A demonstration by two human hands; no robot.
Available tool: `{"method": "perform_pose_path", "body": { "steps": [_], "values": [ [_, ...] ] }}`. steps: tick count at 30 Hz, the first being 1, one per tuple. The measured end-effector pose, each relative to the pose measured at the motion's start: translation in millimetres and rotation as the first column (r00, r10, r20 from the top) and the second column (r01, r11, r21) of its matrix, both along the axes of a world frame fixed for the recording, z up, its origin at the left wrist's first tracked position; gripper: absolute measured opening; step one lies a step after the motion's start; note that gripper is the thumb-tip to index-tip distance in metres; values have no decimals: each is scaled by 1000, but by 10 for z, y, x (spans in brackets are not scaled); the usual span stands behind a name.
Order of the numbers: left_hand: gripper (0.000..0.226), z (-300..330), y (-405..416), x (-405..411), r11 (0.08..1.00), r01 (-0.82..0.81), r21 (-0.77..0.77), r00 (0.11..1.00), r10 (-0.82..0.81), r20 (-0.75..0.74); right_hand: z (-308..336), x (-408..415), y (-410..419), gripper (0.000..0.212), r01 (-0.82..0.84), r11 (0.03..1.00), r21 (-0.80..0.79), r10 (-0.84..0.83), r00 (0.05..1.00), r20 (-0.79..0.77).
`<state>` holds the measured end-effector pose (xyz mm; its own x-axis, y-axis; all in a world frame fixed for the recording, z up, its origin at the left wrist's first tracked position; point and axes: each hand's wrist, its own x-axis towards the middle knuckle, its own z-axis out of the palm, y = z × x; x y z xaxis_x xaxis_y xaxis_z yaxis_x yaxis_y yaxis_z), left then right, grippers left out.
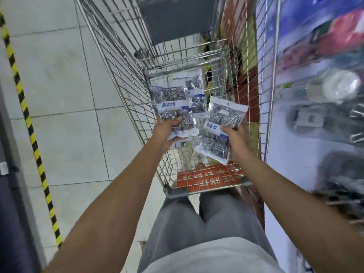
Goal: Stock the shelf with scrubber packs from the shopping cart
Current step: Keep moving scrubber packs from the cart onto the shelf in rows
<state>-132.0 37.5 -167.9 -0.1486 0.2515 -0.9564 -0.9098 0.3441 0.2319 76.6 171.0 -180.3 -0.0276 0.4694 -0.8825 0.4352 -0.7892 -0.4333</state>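
Hands are each gripping packs mid-frame over the cart (pixel 126 79): left hand (pixel 165 133) several packs (pixel 173 109), right hand (pixel 235 138) one pack (pixel 220 129). Risk: slick left stack sliding apart, dropping back.

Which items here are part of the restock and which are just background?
Job:
- scrubber pack in left hand
- scrubber pack in right hand
- packs left in cart
- shopping cart
- left hand
- right hand
- shelf, blurred

Background:
- hazard tape
- red floor mat
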Motion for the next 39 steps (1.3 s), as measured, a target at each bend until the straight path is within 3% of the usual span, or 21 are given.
{"method": "perform_pose_path", "body": {
  "steps": [5, 8, 12, 13, 17, 19, 22, 24, 28, 31, 34, 37, 39],
  "values": [
    [63, 957, -78, 78, 990, 45, 132, 997, -36, -67, 862, 138, -95, 51, 52, 997, 65, -45, 993, -111],
    [64, 1440, -200, 137, 969, 149, 199, 980, -118, -157, 1401, 270, -256, 30, 120, 989, 88, -104, 980, -168],
    [116, 1892, -374, 223, 946, 245, 213, 965, -216, -152, 1924, 613, -561, 30, 237, 965, 114, -210, 954, -214],
    [120, 1953, -420, 251, 929, 293, 224, 951, -260, -164, 2008, 732, -653, 34, 268, 955, 125, -238, 947, -216],
    [69, 2268, -578, 491, 879, 395, 266, 911, -339, -233, 2315, 1196, -1039, 45, 456, 877, 151, -416, 878, -236],
    [55, 2368, -629, 648, 834, 488, 258, 864, -419, -278, 2456, 1416, -1231, 51, 518, 843, 145, -469, 839, -276],
    [53, 2476, -646, 906, 779, 572, 255, 814, -502, -293, 2613, 1767, -1462, 25, 592, 797, 123, -524, 778, -347],
    [57, 2527, -638, 1117, 715, 652, 252, 754, -575, -319, 2722, 1983, -1618, 19, 661, 740, 127, -580, 722, -377],
    [31, 2663, -642, 1666, 553, 801, 230, 594, -689, -414, 2832, 2503, -1934, 7, 787, 601, 138, -688, 597, -412],
    [27, 2702, -649, 2158, 468, 862, 196, 504, -744, -439, 2874, 2958, -2222, 22, 836, 531, 140, -727, 534, -432],
    [25, 2733, -702, 2668, 384, 903, 191, 426, -752, -503, 2944, 3390, -2536, 22, 861, 491, 135, -755, 497, -427],
    [52, 2625, -708, 3067, 280, 926, 251, 372, -783, -499, 2895, 3835, -2795, 77, 901, 402, 162, -788, 431, -439],
    [74, 2550, -695, 3264, 239, 938, 252, 337, -801, -494, 2832, 4109, -2899, 97, 910, 360, 206, -795, 414, -444]
  ]
}}
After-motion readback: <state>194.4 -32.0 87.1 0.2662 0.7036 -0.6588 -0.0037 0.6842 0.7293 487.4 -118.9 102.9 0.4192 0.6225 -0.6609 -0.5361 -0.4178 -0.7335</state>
